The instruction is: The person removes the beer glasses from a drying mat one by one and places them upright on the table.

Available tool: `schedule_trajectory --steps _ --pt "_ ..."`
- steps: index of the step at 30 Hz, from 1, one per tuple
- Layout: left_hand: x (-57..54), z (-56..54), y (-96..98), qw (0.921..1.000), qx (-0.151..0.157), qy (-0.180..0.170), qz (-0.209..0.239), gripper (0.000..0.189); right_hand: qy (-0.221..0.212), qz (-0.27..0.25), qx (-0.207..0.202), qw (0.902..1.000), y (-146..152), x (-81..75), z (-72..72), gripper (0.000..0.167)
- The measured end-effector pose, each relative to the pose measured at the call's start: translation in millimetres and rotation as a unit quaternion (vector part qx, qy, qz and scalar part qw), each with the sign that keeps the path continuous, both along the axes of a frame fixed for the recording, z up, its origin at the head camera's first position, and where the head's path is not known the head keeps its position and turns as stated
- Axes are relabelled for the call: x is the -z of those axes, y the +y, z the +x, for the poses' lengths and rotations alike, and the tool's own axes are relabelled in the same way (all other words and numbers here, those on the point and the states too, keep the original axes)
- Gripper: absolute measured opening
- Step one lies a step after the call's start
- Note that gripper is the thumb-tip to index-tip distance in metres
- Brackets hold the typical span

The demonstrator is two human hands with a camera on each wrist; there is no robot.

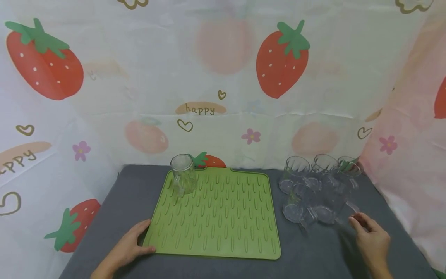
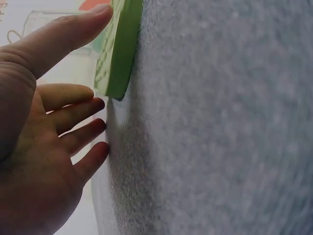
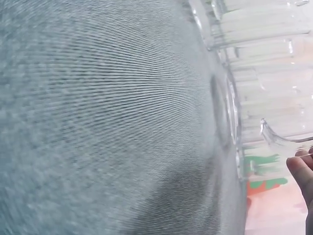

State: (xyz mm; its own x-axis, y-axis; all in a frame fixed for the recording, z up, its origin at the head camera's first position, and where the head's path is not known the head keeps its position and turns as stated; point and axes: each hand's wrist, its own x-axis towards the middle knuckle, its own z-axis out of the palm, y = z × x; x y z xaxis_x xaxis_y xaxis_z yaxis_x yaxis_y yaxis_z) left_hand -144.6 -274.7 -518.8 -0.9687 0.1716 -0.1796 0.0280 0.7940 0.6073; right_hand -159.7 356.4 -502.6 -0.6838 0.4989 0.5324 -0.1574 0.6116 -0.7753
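Observation:
A green ribbed drying mat (image 1: pixel 216 217) lies on the grey cloth. My left hand (image 1: pixel 130 244) is at its near left corner. The thumb is over the mat's edge and the other fingers extend beside it, as the left wrist view also shows. On the mat's far left corner stands a clear glass mug (image 1: pixel 183 174). My right hand (image 1: pixel 374 238) has bent fingers close to the handle (image 1: pixel 352 206) of a front glass mug (image 1: pixel 325 214). In the right wrist view the fingertips (image 3: pixel 296 164) meet or nearly meet that handle; whether they pinch it is unclear.
Several more clear glass mugs (image 1: pixel 292 212) stand close together right of the mat, their outlines overlapping. Behind the grey tabletop (image 1: pixel 223 267) hangs a white curtain (image 1: pixel 156 77) printed with strawberries; it also runs along both sides.

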Motion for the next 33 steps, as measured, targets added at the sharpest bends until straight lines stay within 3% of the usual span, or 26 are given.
schedule_trajectory --steps 5,12,19,33 --pt "0.6 -0.4 -2.1 0.9998 -0.005 -0.018 -0.004 0.102 0.004 -0.006 -0.006 1.0 -1 5.6 -2.1 0.017" --pt "-0.2 -3.9 -2.8 0.9984 -0.007 -0.055 -0.01 0.105 -0.035 -0.025 -0.011 0.999 -3 9.3 -5.1 0.019" --pt "1.3 -3.4 -2.9 0.9987 -0.003 -0.049 -0.01 0.102 -0.057 -0.036 -0.02 0.9975 -4 15.5 -3.8 0.02" --pt "0.5 -3.4 -2.2 0.998 -0.017 -0.059 -0.01 0.105 -0.028 -0.032 -0.012 0.999 -15 18.6 -4.1 0.019"
